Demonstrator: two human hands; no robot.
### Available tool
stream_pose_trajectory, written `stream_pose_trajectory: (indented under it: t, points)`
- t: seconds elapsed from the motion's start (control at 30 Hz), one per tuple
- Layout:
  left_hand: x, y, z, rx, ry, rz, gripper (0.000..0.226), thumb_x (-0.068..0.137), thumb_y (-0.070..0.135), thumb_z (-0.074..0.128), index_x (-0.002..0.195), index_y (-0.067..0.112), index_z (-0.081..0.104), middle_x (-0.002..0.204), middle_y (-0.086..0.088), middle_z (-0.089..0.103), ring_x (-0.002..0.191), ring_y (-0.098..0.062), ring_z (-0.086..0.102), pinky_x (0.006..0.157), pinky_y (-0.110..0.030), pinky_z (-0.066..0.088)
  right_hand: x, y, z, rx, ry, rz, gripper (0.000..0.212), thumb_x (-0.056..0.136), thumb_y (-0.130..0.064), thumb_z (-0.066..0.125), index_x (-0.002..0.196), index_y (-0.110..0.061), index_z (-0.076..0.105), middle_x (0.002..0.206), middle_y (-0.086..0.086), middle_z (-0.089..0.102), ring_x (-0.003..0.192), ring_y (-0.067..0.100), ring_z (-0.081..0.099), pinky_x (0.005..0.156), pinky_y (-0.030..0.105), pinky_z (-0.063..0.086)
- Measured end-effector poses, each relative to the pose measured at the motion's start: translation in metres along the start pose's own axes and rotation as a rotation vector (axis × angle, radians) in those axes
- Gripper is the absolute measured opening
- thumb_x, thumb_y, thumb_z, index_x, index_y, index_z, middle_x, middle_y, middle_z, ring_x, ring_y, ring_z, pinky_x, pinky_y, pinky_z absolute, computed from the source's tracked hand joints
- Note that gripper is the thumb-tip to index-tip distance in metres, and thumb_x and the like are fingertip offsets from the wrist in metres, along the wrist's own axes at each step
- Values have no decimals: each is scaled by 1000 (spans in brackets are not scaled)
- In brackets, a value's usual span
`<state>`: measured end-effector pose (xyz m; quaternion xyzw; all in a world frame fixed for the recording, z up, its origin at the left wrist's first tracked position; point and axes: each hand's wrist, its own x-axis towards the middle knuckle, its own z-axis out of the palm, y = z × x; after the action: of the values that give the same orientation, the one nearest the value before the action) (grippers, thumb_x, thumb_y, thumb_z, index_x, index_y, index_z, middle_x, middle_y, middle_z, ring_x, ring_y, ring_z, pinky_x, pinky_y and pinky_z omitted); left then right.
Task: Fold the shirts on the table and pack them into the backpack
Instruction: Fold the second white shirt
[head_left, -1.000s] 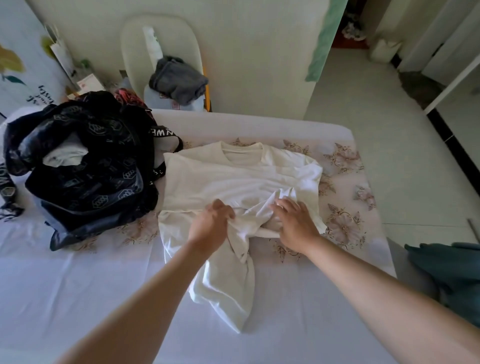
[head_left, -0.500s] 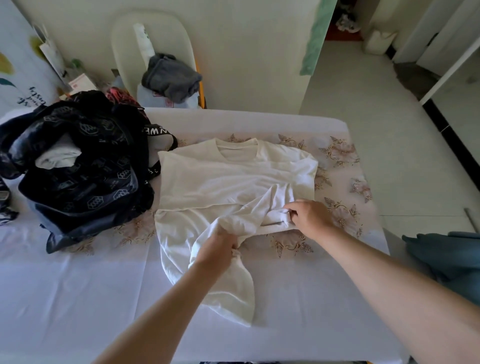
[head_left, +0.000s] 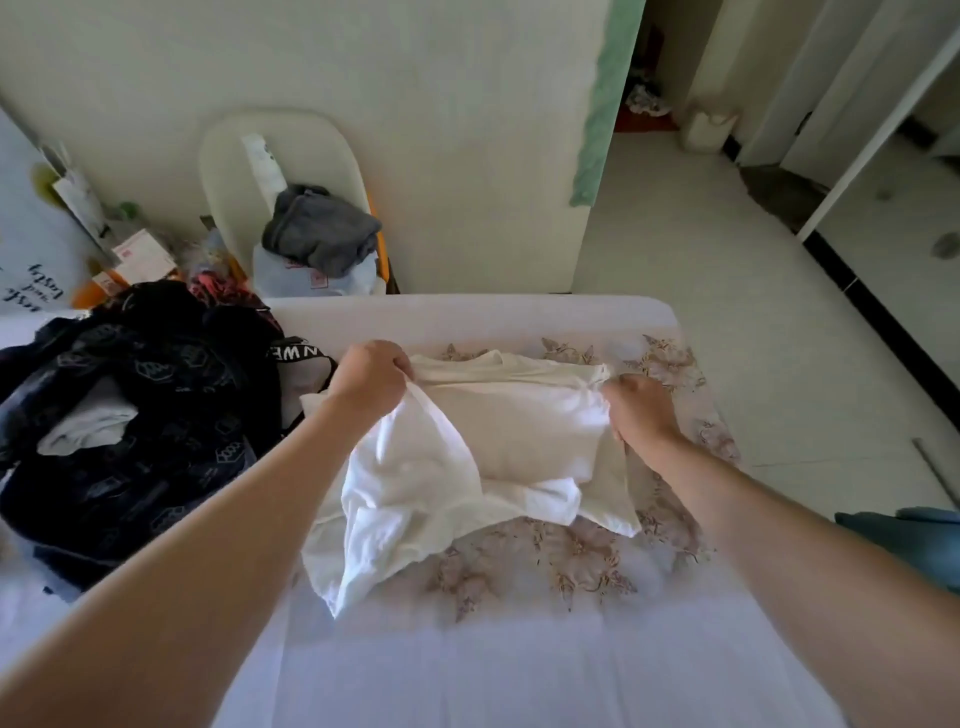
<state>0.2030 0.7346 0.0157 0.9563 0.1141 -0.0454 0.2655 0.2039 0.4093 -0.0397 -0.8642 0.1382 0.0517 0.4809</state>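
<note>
Softness rules: the limp white cotton shirt (head_left: 519, 431) at frame centre looks light; left hand (head_left: 371, 376) and right hand (head_left: 641, 410) pinch its upper corners, sensible holds.

White shirt (head_left: 524, 431) in left hand (head_left: 371, 376) and right hand (head_left: 641, 413)

Head view, close above table (head_left: 519, 675), facing forward-down, seemingly wide-angle

The white T-shirt (head_left: 519, 431) in the left hand (head_left: 371, 376) is soft, matt, creased cloth, the black backpack (head_left: 171, 415) left of that hand is faintly glossy printed fabric, and the tablecloth (head_left: 519, 675) beneath is smooth matt cloth.
</note>
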Motion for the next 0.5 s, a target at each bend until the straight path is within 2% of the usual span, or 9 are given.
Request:
stream_pose_trajectory:
  t: [0.07, 0.13, 0.17, 0.23, 0.27, 0.33, 0.37, 0.43, 0.5]
  points:
    - [22, 6, 8, 9, 0, -8, 45, 85, -9, 45, 118, 14, 65, 131, -11, 56, 115, -29, 58, 86, -27, 48, 21, -10, 9, 113, 9, 98, 29, 87, -28, 50, 74, -4, 62, 61, 6, 68, 61, 27, 67, 63, 36, 47]
    - [26, 13, 23, 73, -70, -5, 56, 94, -6, 43, 149, 5, 35, 159, -12, 21, 144, -29, 29, 109, -29, 32, 37, -18, 19, 127, -4, 130, 34, 83, -32, 56, 112, -16, 65, 101, -1, 75, 98, 25, 71, 80, 36, 51]
    - [24, 13, 35, 61, -64, 20, 61, 94, -5, 43, 152, 8, 29, 162, -9, 15, 147, -29, 24, 112, -30, 29, 38, -21, 23, 84, -49, 135, 54, 84, -30, 60, 136, -20, 52, 126, -6, 65, 112, 22, 64, 85, 33, 51]
    - [13, 9, 63, -57, -32, 172, 61, 92, -1, 48, 149, 18, 40, 158, -5, 28, 142, -28, 34, 113, -35, 31, 28, -18, 32, -34, -161, 153, 82, 92, -16, 60, 158, -29, 13, 137, -15, 39, 114, 16, 53, 75, 23, 47]
    - [4, 5, 79, -56, -78, 270, 56, 92, 4, 51, 144, 22, 47, 155, -3, 35, 139, -27, 38, 114, -37, 32, 20, -13, 38, -110, -190, 135, 84, 94, -10, 57, 159, -30, 7, 139, -13, 37, 115, 17, 52, 73, 22, 47]
    - [-14, -7, 104, 108, -281, 396, 49, 95, 21, 53, 143, 31, 48, 157, 4, 34, 143, -20, 33, 116, -38, 28, 6, 6, 47, -287, -136, 54, 73, 93, -8, 54, 157, -22, 22, 151, -1, 39, 128, 23, 49, 90, 28, 47]
    - [-19, -14, 114, 208, -390, 382, 51, 97, 31, 50, 147, 34, 41, 160, 6, 26, 147, -19, 24, 117, -39, 23, -1, 17, 50, -365, -81, 20, 64, 92, -8, 55, 152, -18, 34, 148, 6, 42, 129, 26, 48, 97, 33, 46]
    - [-26, -29, 127, 327, -535, 255, 60, 98, 46, 46, 153, 37, 24, 165, 7, 6, 151, -19, 6, 119, -44, 17, -12, 41, 51, -464, 10, 47, 45, 92, -11, 56, 136, -15, 50, 133, 12, 50, 114, 28, 55, 95, 42, 50]
    - [-31, -36, 131, 264, -484, 165, 57, 98, 46, 46, 152, 39, 28, 164, 7, 6, 151, -20, 6, 117, -45, 22, -26, 60, 46, -499, 86, 110, 32, 93, -12, 55, 125, -13, 55, 122, 11, 54, 97, 25, 57, 84, 42, 53]
